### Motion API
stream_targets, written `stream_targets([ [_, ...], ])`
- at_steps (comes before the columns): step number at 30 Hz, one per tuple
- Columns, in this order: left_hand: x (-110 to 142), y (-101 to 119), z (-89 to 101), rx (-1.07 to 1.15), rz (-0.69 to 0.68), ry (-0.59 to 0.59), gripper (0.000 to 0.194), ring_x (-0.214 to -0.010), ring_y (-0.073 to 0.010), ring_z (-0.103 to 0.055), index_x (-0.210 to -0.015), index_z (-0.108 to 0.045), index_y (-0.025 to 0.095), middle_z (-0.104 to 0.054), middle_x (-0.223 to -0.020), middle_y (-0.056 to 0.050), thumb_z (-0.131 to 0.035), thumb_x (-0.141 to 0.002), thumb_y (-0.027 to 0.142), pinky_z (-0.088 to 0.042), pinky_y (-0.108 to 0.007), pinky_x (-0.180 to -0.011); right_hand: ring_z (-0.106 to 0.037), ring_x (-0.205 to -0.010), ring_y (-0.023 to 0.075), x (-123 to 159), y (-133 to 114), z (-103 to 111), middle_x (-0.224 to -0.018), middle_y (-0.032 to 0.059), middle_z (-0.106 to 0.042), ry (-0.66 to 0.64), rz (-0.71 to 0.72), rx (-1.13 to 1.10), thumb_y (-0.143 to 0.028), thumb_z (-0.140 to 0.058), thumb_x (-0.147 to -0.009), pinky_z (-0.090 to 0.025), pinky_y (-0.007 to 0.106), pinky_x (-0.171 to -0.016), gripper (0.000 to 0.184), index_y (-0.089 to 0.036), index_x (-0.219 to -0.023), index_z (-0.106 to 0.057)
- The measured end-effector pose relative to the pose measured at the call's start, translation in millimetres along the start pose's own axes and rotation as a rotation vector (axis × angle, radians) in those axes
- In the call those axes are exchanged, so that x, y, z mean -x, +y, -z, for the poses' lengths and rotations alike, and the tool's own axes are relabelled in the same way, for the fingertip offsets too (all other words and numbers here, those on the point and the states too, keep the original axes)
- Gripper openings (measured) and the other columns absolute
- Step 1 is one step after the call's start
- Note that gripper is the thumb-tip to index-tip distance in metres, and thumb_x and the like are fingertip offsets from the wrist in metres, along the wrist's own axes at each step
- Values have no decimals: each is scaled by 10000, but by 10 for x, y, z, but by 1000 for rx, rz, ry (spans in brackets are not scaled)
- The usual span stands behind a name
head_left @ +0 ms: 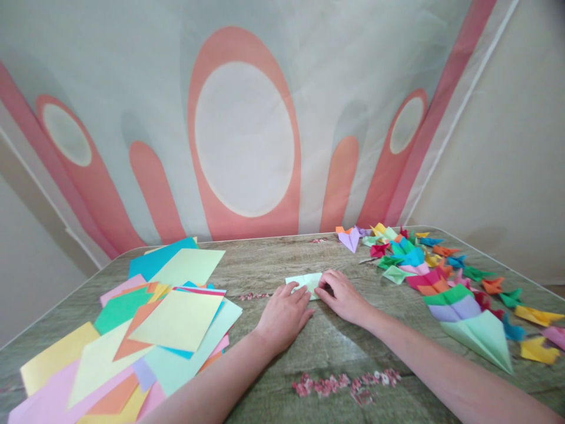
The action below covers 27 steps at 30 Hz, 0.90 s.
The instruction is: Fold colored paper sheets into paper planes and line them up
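A small pale green sheet of folded paper lies on the table between my hands. My left hand rests palm down over its near left part, fingers stretched out and lying flat. At the paper's right edge, my right hand is closed, with thumb and fingertips pinching that edge. The fingers cover much of the near side, so the folds there are partly hidden.
Loose coloured paper sheets are heaped on the left of the wood-patterned table. Folded paper planes and several small folded paper figures spread along the right. A printed backdrop stands behind the table.
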<state>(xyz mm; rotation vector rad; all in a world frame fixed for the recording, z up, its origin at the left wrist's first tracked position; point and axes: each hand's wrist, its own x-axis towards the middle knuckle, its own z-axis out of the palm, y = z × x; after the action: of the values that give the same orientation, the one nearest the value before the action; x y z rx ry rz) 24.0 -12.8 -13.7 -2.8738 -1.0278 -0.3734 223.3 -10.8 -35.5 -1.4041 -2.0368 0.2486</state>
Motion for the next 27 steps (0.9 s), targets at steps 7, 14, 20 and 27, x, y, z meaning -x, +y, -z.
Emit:
stream_targets([
  [7,-3,12,12,-5,1,-1,331,-1197,-250,-404,-1177,-515,189,-565,-1206,-71,-434,-901,355,-333,-411,-987,-486,-897,205,39,15,11,-939,66,-545,-58,106,39,-300,-511,-867,-409,358,-795,250,-225,-1082,-612],
  [14,1,14,-9,-1,-2,16,303,-1188,-248,-417,-1147,-526,192,-572,-1184,-78,-441,-900,345,-333,-418,-987,-481,-883,209,31,20,6,-928,73,-544,-78,121,84,-321,-494,-876,-418,362,-775,262,-241,-1081,-637],
  [20,-2,22,-3,10,1,19,300,-1164,-247,-444,-1129,-533,182,-573,-1175,-89,-459,-891,349,-350,-413,-972,-480,-880,210,27,24,6,-918,73,-539,-82,125,91,-318,-486,-880,-419,364,-773,263,-251,-1084,-638],
  [27,-5,18,-8,5,-8,15,299,-1152,-246,-450,-1126,-531,183,-571,-1168,-93,-469,-886,348,-357,-408,-963,-474,-884,210,26,23,2,-924,74,-534,-90,122,107,-325,-486,-880,-421,364,-776,270,-249,-1093,-635],
])
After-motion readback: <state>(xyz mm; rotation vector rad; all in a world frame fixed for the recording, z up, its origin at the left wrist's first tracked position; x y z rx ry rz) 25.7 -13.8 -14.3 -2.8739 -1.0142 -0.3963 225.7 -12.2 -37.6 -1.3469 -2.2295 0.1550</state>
